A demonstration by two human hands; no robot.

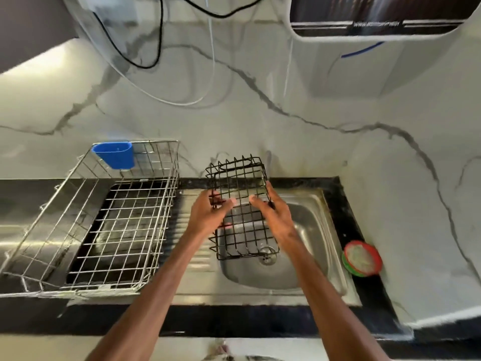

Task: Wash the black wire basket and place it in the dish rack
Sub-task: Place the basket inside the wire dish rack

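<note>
Left hand and right hand clasped the black wire basket between them, over the sink.
Dish rack lay at the basket's 9 o'clock, nearer the left hand; basket's long axis ran 12 to 6.

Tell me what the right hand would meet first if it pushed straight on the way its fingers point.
The black wire basket: the right hand holds its side over the sink. Past the mesh, the line seems to run to the marble wall, though depth is unclear.
</note>
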